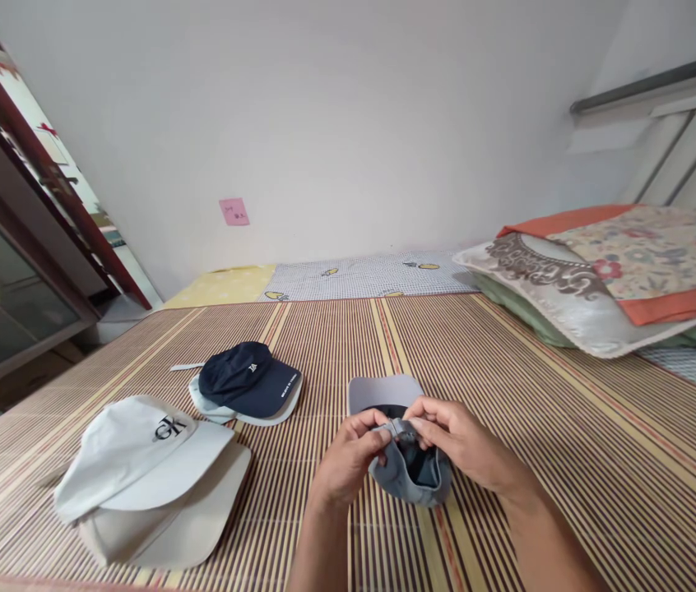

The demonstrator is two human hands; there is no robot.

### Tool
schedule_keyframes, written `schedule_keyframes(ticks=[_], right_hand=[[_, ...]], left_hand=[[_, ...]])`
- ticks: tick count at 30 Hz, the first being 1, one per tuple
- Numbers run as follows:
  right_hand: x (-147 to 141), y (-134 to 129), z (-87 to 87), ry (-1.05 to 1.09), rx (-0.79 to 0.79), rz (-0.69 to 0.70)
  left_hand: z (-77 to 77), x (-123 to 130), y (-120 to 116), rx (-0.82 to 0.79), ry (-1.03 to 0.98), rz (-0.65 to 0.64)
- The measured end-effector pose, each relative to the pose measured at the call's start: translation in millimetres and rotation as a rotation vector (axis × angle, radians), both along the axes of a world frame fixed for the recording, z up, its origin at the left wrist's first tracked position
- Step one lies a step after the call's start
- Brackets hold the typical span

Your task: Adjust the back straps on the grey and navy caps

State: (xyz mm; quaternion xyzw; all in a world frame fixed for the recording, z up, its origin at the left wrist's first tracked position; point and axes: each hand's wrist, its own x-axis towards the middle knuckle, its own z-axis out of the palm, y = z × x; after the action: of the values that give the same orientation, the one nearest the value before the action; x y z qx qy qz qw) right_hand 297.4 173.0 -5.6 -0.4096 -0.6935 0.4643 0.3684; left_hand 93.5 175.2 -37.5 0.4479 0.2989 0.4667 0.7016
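Head view: gray cap (406,487), pale-brimmed and dark inside, is seen right of the white cap (122,452), on which a black monogram (169,428) ending in K is printed. The gray cap's strap (398,428) is pinched in the closed fingers of the left hand (346,462) and right hand (468,444), its brim (385,391) lying beyond them.

The person's left hand (346,457) and right hand (462,441) faced each other, close together, each pinching with thumb (375,444) and fingers (433,405); the bare forearms (546,526) slanted inward, the right more sharply than the left.
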Motion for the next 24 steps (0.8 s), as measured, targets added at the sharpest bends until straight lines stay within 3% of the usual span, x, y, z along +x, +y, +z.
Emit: schedule_keyframes(ticks=[12,18,24], right_hand=[[11,-2,5.4,-0.054,0.014,0.006],[24,0,5.2,-0.084,0.081,-0.062],[27,3,-0.9,-0.055,0.086,-0.095]], left_hand=[[-2.5,0,-1,-0.002,-0.029,-0.024],[-3.2,-3,0,0.047,-0.013,-0.058],[-5.8,-12,1,0.097,0.076,-0.015]])
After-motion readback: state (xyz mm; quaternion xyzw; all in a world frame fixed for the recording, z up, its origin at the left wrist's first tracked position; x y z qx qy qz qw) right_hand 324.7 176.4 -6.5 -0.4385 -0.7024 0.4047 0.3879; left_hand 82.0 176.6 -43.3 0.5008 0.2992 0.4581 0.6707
